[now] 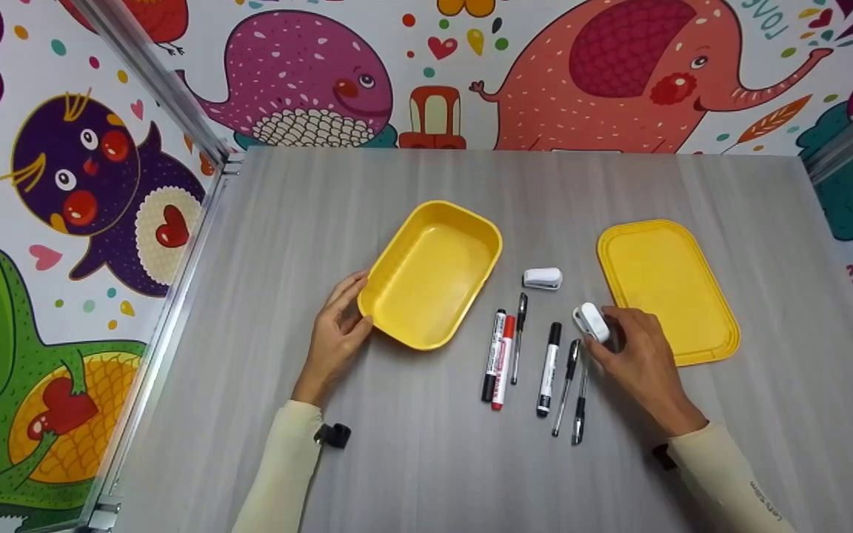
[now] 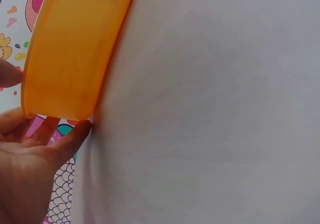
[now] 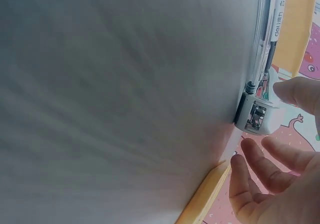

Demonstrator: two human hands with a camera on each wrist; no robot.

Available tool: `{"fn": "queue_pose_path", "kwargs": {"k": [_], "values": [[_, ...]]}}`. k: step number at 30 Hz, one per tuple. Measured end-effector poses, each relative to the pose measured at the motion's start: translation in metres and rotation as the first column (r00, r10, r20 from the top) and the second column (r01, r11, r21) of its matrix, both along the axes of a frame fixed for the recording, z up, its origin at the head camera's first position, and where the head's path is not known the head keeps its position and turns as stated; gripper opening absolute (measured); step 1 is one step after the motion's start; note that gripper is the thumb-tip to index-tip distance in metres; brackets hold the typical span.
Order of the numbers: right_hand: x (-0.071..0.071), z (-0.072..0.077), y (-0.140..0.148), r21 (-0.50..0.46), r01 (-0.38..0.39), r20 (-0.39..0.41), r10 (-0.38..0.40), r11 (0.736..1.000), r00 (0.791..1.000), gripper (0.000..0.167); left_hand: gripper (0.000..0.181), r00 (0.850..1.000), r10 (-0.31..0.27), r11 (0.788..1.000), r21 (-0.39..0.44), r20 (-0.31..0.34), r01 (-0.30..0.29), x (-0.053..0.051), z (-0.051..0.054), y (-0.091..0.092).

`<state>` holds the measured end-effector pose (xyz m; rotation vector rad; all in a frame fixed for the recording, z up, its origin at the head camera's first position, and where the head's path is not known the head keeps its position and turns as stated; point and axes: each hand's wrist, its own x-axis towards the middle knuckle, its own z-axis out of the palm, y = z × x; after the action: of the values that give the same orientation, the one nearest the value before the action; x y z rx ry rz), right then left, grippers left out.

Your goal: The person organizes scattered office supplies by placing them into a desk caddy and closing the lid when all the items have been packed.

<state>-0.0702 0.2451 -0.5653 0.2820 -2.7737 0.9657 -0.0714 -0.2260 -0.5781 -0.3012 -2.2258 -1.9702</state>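
The left hand [image 1: 334, 337] touches the near left corner of a yellow box [image 1: 434, 274] with extended fingers. Seen from the left wrist, that hand's fingers [image 2: 75, 139] lie against the end of the box [image 2: 75, 49]. My right hand [image 1: 641, 355] is around a small white stapler [image 1: 591, 322], thumb and fingers spread. In the right wrist view, the right hand [image 3: 285, 154] has its fingertips just off the stapler [image 3: 265, 118]. A second white stapler [image 1: 543, 278] lies near the box. Between box and hand lie a red marker [image 1: 503, 363], black-and-white markers [image 1: 549, 370] and black pens [image 1: 566, 389].
A yellow lid [image 1: 667, 289] lies flat on the grey table [image 1: 412, 444] at the right, partly behind the right hand. Metal frame posts [image 1: 167, 96] and walls with cartoon animals border the table at the back and sides.
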Motion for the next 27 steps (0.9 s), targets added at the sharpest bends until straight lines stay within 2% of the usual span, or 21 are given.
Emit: {"fn": "queue_pose_path", "kwargs": {"k": [8,21,27], "values": [[-0.0017,0.0007,0.0017,-0.009,0.036,0.056,-0.036,0.999,0.998,0.034,0.061,1.000,-0.003,1.000,0.004,0.008,0.003,-0.0004,-0.0012,-0.0005],[-0.0018,0.0026,0.0001,0.020,0.066,0.088,-0.068,0.998,0.994,0.029,0.062,1.000,-0.008,1.000,0.006,-0.001,0.008,-0.0009,-0.0014,-0.0005],[-0.0017,0.0029,0.0001,0.004,0.078,0.060,-0.078,0.997,0.995,0.026,0.062,1.000,0.001,1.000,0.005,0.006,-0.001,-0.0002,-0.0010,-0.0004]]}}
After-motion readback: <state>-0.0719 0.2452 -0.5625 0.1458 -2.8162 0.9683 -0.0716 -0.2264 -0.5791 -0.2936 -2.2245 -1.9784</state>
